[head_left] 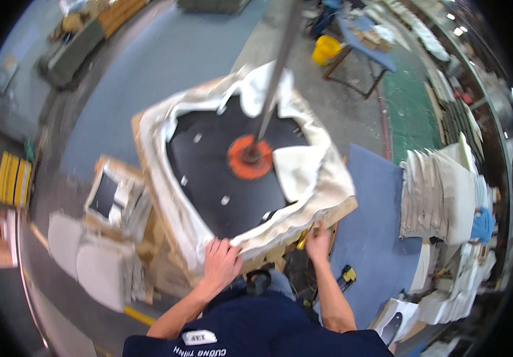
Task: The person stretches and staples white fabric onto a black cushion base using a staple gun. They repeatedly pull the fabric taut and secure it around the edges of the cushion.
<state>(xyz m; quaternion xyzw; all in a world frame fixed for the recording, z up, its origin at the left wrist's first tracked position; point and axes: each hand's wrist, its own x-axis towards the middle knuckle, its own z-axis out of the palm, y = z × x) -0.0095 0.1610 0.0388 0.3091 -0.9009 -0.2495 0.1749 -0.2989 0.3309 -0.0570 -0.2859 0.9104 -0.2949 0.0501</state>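
A padded cushion lies face down before me, with a black underside panel and white fabric folded up around its rim. An orange disc at the end of a long metal rod presses on the panel's middle. My left hand grips the bunched fabric at the near left corner, fingers curled over it. At the near right edge, below the fabric, my right hand is closed; what it holds is hidden. A yellow tool part shows right beside it.
The cushion rests on a cardboard-topped stand. Stacked pale covers lie on a blue-grey table at right, with a yellow-black tool nearer. Grey panels and another cushion piece stand at left. Farther off is a yellow bucket.
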